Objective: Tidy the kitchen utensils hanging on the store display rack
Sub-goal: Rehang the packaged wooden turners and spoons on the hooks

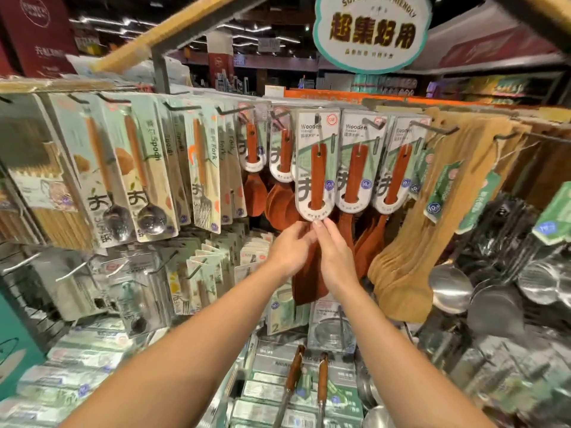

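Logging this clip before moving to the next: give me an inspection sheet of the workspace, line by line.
Surface: display rack of metal hooks, no table.
Job's things: carded wooden spatula at the front of its hook; similar ones to its right; carded spoons and forks to the left.
Clutter: boxed goods stacked below; steel ladles lower right.
Hands: left hand and right hand both grip the spatula below its card.
Cables: nothing seen.
Surroundings: shop aisles, hanging sign overhead.

"SUPER USER-FRIENDLY" on overhead sign (370, 32); "Wooden" on spatula card (313, 168); "Spoon", "Fork" on cutlery pkgs (148, 168).
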